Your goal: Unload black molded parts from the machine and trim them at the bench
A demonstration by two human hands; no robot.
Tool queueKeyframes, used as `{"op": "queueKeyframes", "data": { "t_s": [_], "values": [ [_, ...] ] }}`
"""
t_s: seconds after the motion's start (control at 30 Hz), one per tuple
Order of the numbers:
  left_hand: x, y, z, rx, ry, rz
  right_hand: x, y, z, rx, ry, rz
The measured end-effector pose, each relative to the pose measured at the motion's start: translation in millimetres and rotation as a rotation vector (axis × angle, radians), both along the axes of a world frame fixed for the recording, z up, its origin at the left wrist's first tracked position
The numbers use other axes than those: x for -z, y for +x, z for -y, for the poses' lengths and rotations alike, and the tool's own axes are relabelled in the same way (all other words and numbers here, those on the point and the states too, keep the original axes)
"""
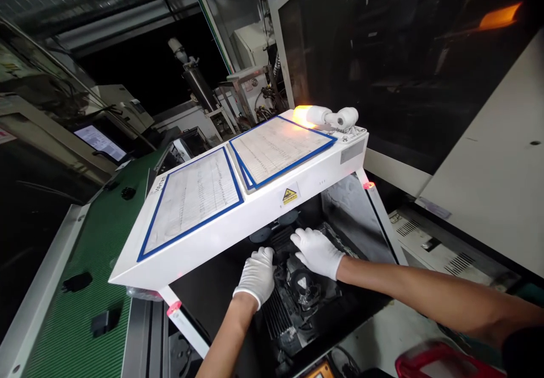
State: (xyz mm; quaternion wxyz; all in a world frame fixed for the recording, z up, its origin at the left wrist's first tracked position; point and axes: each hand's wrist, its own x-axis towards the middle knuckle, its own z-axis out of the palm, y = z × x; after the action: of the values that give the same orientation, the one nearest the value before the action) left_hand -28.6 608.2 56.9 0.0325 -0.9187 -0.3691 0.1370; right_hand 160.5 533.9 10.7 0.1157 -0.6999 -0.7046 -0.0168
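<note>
Both of my hands wear white gloves and reach into a dark opening under a white machine cover (250,208). My left hand (257,276) is closed, its fingers curled at the edge of dark plastic pieces; what it grips is hidden. Further right, my right hand (317,251) has its fingers bent inward over the black parts, and anything in it blends into the dark. Between and below the hands lie black plastic pieces, including a ribbed one (278,313) and a rounded part with a light triangle (302,283).
A green conveyor belt (91,242) with several black parts runs at the left. Two blue-framed sheets (193,202) and a glowing orange lamp (308,115) sit on the cover. A yellow warning label (289,196) marks its front. Something red (437,361) is at lower right.
</note>
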Motion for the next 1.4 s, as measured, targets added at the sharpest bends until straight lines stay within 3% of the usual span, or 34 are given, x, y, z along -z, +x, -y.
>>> {"op": "queueKeyframes", "data": {
  "t_s": [0.23,0.43,0.53,0.63,0.8,1.17,1.27,1.33,1.4],
  "values": [
    [17.6,17.0,10.8,-0.177,0.052,0.099,5.8,-1.2,-4.3,-0.009,0.045,-0.021],
    [1.1,24.2,9.3,-0.213,0.017,0.147,-23.8,1.1,-8.2,-0.106,0.068,0.028],
    [-1.6,30.7,5.6,-0.238,0.027,0.178,-32.7,-3.6,-11.3,-0.043,0.097,0.015],
    [6.3,37.3,7.4,-0.319,0.052,0.211,-25.5,-8.2,-10.8,0.043,0.02,0.007],
    [24.1,39.5,16.6,-0.384,0.056,0.256,-12.5,-9.4,-4.4,0.038,-0.081,0.008],
    [44.3,42.8,11.9,-0.372,0.051,0.315,-6.3,-4.7,-11.1,0.032,-0.045,0.023],
    [44.9,40.1,15.0,-0.352,0.056,0.347,-4.8,-14.7,9.1,0.034,0.019,0.006],
    [45.1,38.3,16.8,-0.342,0.059,0.371,6.5,-37.5,42.5,-0.014,-0.006,-0.045],
    [44.6,37.9,17.1,-0.333,0.058,0.4,30.8,-71.7,85.9,-0.242,-0.171,-0.145]
  ]
}}
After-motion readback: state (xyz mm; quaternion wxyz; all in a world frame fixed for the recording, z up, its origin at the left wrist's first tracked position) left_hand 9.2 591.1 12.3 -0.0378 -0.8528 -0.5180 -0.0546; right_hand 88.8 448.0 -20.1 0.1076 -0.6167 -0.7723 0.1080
